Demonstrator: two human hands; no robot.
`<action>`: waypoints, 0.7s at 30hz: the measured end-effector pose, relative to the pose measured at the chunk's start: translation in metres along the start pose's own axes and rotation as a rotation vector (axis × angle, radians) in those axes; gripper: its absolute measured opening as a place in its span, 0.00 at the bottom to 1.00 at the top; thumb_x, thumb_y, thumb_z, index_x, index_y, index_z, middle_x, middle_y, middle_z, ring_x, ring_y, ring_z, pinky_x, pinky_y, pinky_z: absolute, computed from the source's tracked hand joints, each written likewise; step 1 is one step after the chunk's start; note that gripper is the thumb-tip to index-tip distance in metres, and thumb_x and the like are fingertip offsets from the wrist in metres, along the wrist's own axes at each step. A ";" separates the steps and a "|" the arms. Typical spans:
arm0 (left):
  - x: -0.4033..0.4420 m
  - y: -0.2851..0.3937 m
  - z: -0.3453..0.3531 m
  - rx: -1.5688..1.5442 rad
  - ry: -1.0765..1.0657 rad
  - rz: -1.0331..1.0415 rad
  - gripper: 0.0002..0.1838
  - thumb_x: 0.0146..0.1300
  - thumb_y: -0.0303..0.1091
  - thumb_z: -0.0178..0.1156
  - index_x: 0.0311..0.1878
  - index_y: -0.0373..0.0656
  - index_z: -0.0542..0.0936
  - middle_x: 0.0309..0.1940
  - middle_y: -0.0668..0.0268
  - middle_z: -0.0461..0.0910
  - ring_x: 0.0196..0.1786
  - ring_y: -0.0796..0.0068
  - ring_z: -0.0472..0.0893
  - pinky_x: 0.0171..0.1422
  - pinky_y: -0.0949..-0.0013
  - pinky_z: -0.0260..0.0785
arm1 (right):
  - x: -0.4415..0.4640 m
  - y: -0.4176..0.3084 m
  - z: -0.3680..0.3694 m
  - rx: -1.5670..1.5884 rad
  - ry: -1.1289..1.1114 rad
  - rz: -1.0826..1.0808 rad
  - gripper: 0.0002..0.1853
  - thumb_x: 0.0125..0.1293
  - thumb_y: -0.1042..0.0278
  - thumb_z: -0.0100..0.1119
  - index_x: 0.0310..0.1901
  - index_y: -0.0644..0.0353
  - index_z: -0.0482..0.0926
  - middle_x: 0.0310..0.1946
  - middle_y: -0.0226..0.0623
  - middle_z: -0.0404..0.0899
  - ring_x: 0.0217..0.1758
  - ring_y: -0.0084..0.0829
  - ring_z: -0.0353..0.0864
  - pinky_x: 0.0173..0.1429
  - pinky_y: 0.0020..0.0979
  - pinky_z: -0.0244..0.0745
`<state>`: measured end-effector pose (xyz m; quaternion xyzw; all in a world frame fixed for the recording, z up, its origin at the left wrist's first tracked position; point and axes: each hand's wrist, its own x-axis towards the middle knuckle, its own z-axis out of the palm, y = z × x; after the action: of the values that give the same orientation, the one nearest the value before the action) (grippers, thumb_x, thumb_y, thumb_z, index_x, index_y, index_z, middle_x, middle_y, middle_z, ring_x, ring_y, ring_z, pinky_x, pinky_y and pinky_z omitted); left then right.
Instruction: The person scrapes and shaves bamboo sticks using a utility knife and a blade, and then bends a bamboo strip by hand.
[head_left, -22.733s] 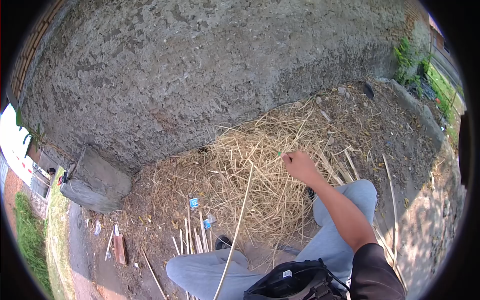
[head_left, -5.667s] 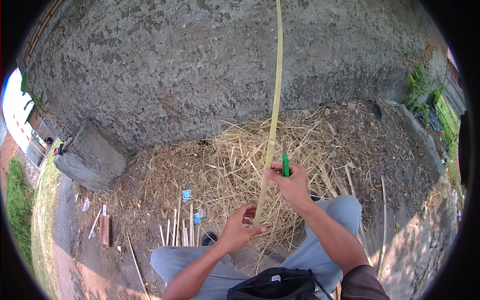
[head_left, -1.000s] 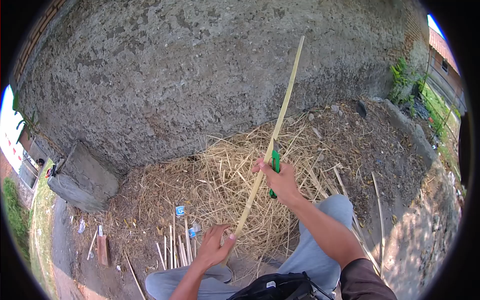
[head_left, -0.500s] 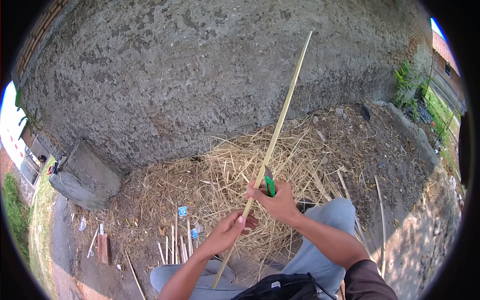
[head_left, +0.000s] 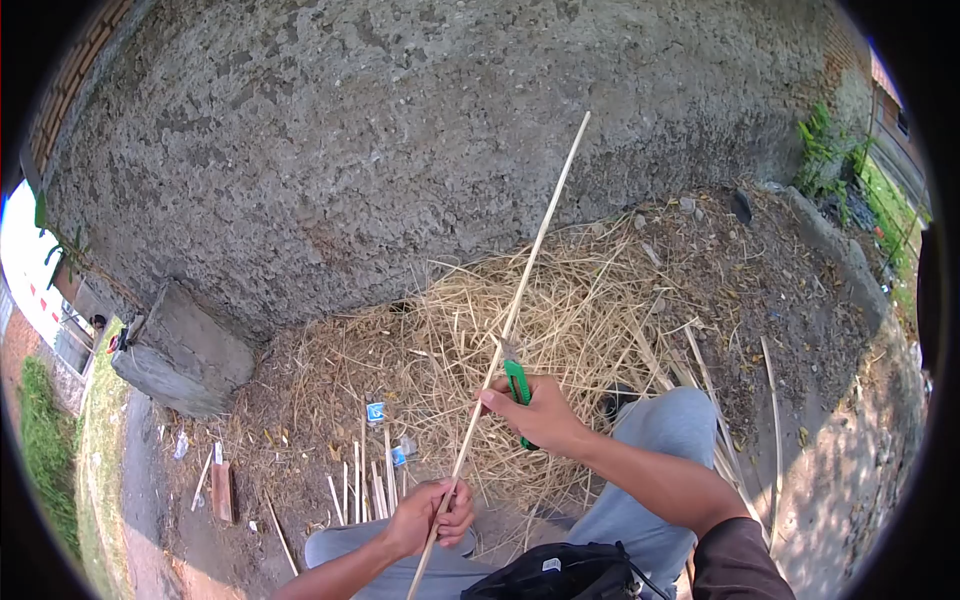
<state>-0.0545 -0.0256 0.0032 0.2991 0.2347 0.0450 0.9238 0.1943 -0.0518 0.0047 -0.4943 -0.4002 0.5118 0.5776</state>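
Observation:
A long, thin pale wooden strip, perhaps bamboo, (head_left: 540,232) runs slantwise from my lap up across the wall behind. Low on the strip, my left hand (head_left: 433,518) is closed around it. Higher up, my right hand (head_left: 535,410) grips a green box cutter (head_left: 517,380), its blade lying against the strip just above the thumb. The right thumb also presses on the strip. Below both hands spreads a heap of pale shavings (head_left: 570,310).
A rough grey wall (head_left: 400,150) stands ahead. To the left is a concrete block (head_left: 190,350) and a brown wooden piece (head_left: 222,492). Several cut strips (head_left: 358,480) lie by my left knee, with longer ones (head_left: 775,430) at right. A black bag (head_left: 550,575) rests on my lap.
My left hand has moved down and left, drawing the strip down so its tip sits lower. The strip has turned and looks narrower. The box cutter has tilted, showing more of its handle.

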 end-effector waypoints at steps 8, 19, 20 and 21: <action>0.013 0.009 0.015 0.336 0.210 0.057 0.21 0.75 0.48 0.45 0.51 0.36 0.70 0.31 0.62 0.73 0.27 0.69 0.76 0.35 0.62 0.75 | -0.015 0.032 0.028 -0.167 -0.011 -0.098 0.14 0.68 0.59 0.65 0.31 0.62 0.82 0.16 0.20 0.69 0.21 0.13 0.62 0.25 0.25 0.57; 0.043 -0.011 -0.006 0.972 0.683 0.542 0.20 0.79 0.44 0.44 0.35 0.38 0.70 0.17 0.65 0.70 0.16 0.72 0.68 0.23 0.60 0.61 | -0.010 0.012 -0.010 -0.885 0.098 -0.416 0.20 0.73 0.58 0.55 0.57 0.64 0.72 0.40 0.47 0.84 0.30 0.45 0.83 0.33 0.40 0.77; 0.036 -0.006 0.007 1.124 0.769 0.481 0.19 0.79 0.44 0.44 0.36 0.37 0.70 0.17 0.63 0.70 0.18 0.71 0.69 0.25 0.61 0.62 | -0.012 0.014 -0.006 -0.886 0.088 -0.412 0.20 0.73 0.58 0.55 0.57 0.64 0.72 0.40 0.47 0.84 0.30 0.45 0.83 0.33 0.40 0.77; 0.031 -0.003 0.017 1.281 0.851 0.414 0.18 0.79 0.43 0.45 0.38 0.36 0.71 0.18 0.60 0.70 0.20 0.70 0.71 0.27 0.61 0.62 | -0.015 0.015 -0.001 -0.868 0.065 -0.489 0.18 0.72 0.60 0.57 0.56 0.64 0.74 0.39 0.46 0.84 0.31 0.45 0.84 0.33 0.39 0.78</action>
<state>-0.0195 -0.0308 0.0011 0.7667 0.4872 0.1823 0.3763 0.1901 -0.0668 -0.0098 -0.5964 -0.6623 0.1318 0.4339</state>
